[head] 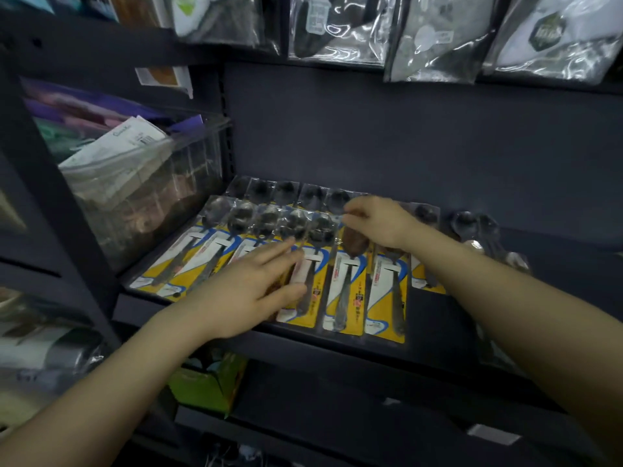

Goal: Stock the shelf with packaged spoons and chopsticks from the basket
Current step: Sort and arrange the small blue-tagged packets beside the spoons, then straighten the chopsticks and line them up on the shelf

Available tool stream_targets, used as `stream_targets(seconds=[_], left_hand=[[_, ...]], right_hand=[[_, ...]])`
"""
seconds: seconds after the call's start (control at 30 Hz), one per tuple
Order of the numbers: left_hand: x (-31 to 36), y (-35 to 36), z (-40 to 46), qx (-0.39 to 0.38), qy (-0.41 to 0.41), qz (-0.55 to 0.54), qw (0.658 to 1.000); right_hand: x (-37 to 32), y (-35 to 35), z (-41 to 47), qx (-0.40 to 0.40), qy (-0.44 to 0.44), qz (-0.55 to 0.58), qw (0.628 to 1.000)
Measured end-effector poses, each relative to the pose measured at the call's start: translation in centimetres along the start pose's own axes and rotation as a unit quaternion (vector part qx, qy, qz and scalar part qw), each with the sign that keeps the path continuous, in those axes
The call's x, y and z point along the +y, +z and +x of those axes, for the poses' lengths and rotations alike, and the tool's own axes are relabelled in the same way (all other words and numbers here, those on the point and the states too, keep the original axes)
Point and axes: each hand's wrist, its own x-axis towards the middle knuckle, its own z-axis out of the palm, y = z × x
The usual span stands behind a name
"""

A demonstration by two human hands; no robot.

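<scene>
Several packaged spoons [340,291] on yellow and white cards lie side by side on the dark shelf [438,332], bowls pointing to the back. My left hand [249,291] rests flat on the packs near the middle, fingers spread over a pack with a brown insert [301,274]. My right hand [377,220] reaches to the back row and pinches the clear plastic top edge of a spoon pack [354,244] with a brown spoon bowl. More spoons [472,230] lie at the right. No basket is in view.
A clear bin [151,183] with paper packets stands on the left of the shelf. Plastic-bagged goods [337,28] hang above. A green box [209,385] sits on the shelf below. The right part of the shelf is bare dark metal.
</scene>
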Motion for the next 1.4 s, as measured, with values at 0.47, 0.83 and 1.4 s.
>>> stream_targets(seconds=[0.47, 0.83, 1.4], left_hand=[[-2.9, -0.4, -1.8, -0.018, 0.007, 0.084, 0.996], [10.3, 0.7, 3.2, 0.109, 0.188, 0.012, 0.976], [32.5, 10.9, 11.9, 0.017, 0.225, -0.048, 0.973]], right_hand=[[-0.7, 1.5, 0.0, 0.056, 0.037, -0.05, 0.996], [3.2, -4.2, -13.1, 0.148, -0.046, -0.157, 0.975], [26.7, -14.7, -30.5, 0.011, 0.341, -0.25, 0.906]])
